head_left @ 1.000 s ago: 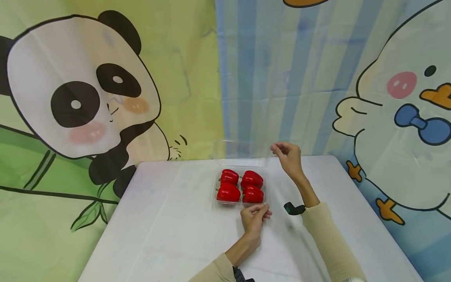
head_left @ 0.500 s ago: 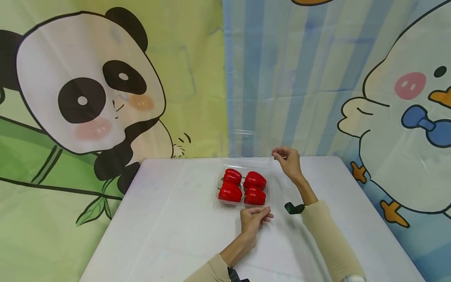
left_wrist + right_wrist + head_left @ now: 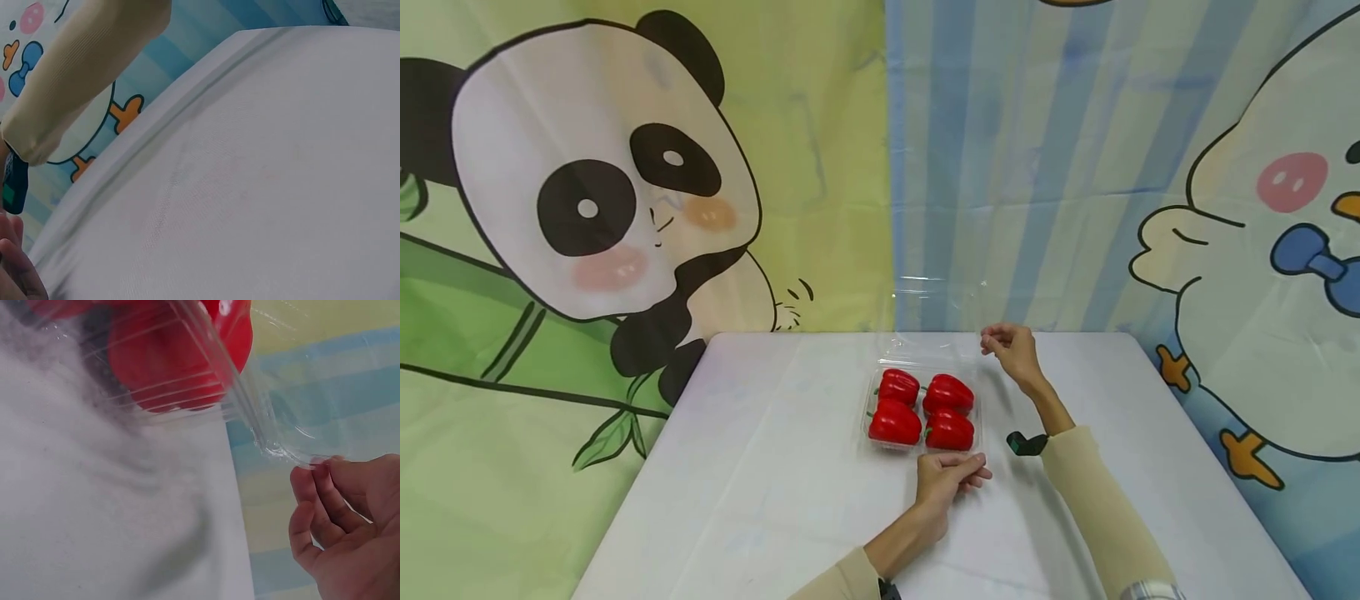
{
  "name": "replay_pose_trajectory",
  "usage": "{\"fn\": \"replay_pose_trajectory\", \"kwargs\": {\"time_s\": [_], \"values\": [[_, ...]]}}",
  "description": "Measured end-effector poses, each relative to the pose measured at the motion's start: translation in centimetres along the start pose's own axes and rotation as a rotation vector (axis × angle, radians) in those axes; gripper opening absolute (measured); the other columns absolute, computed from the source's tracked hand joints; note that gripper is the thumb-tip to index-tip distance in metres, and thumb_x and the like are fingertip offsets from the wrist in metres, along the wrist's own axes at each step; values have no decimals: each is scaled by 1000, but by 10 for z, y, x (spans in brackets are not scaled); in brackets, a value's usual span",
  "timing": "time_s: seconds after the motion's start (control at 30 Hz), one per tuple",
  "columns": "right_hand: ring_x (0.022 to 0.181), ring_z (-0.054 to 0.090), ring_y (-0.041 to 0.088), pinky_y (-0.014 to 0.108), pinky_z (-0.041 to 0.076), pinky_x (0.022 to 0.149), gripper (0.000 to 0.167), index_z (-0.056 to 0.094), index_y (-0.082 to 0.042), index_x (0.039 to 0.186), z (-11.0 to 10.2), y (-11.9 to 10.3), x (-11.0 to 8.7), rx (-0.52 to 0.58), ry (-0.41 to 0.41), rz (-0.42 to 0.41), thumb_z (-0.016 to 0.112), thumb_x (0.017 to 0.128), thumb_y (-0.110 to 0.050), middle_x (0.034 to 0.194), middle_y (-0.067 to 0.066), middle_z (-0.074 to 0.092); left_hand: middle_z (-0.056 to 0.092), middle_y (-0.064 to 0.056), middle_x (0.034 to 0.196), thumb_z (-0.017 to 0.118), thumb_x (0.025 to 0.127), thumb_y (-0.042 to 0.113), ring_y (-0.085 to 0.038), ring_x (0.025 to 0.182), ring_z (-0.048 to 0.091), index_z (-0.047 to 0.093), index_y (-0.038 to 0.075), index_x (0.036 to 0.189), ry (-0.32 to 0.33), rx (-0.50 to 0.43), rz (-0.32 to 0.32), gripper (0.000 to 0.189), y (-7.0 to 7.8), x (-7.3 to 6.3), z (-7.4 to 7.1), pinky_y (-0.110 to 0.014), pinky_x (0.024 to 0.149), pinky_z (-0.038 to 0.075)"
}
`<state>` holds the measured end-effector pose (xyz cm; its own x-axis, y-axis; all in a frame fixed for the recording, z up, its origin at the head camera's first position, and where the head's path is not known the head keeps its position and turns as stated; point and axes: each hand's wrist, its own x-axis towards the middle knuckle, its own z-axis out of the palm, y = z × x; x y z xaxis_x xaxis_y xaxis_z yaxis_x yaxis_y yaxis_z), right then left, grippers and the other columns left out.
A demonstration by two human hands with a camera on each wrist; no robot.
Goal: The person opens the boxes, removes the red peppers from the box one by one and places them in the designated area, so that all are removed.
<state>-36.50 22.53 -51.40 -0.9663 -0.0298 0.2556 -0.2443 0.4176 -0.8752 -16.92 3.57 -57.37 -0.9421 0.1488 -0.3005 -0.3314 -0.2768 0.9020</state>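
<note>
A clear plastic clamshell container (image 3: 865, 442) lies on the white table with its hinged lid (image 3: 925, 287) standing up at the back. Inside are several red bell peppers (image 3: 895, 422), two of which sit at the front. My right hand (image 3: 1011, 354) pinches the rim of the lid at its right side; thumb and fingertips meet on the thin plastic in the right wrist view. At the container's front right corner, my left hand (image 3: 943, 487) pinches the near rim between thumb and fingers. Only part of the left fingers (image 3: 22, 272) shows in the left wrist view.
The white-covered table (image 3: 760, 467) extends to both sides of the container. Behind it hangs a cloth backdrop (image 3: 820, 167) with a panda and a white bird. A dark wrist device (image 3: 1026, 444) juts from the right sleeve.
The head view has swung slightly left. The container and both hands have shifted a little toward me. The lid stands more upright, and the right hand is lower along its side.
</note>
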Motion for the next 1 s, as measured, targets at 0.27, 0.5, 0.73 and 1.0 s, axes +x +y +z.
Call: {"fn": "replay_pose_trajectory", "kwargs": {"time_s": [0.27, 0.5, 0.73, 1.0], "values": [[92, 78, 31, 27, 66, 86, 31, 72, 11, 128, 2, 9, -2, 26, -75, 114, 66, 110, -14, 113, 33, 77, 85, -6, 92, 86, 95, 30, -5, 69, 69, 84, 2, 115, -52, 25, -68, 35, 1, -8, -8, -16, 66, 51], [82, 77, 16, 25, 66, 84, 32, 72, 13, 128, 7, 8, -2, 67, -122, 165, 68, 109, -12, 114, 35, 76, 85, -4, 92, 86, 95, 28, -4, 70, 67, 84, 2, 117, -57, 11, -108, 34, 3, -14, -7, -14, 65, 51], [92, 76, 31, 29, 67, 88, 35, 72, 10, 130, 7, 10, 0, 71, -163, 237, 69, 109, -18, 117, 32, 76, 85, -3, 94, 85, 96, 31, -7, 71, 67, 84, 5, 118, -37, 14, -148, 35, 4, -20, -3, -15, 67, 53], [86, 73, 25, 27, 66, 82, 36, 70, 14, 131, 8, 11, -3, 91, -184, 271, 69, 108, -14, 115, 32, 76, 85, -4, 94, 86, 95, 32, -6, 70, 67, 84, 5, 116, -19, 9, -161, 35, 0, -23, 0, -14, 67, 54]]}}
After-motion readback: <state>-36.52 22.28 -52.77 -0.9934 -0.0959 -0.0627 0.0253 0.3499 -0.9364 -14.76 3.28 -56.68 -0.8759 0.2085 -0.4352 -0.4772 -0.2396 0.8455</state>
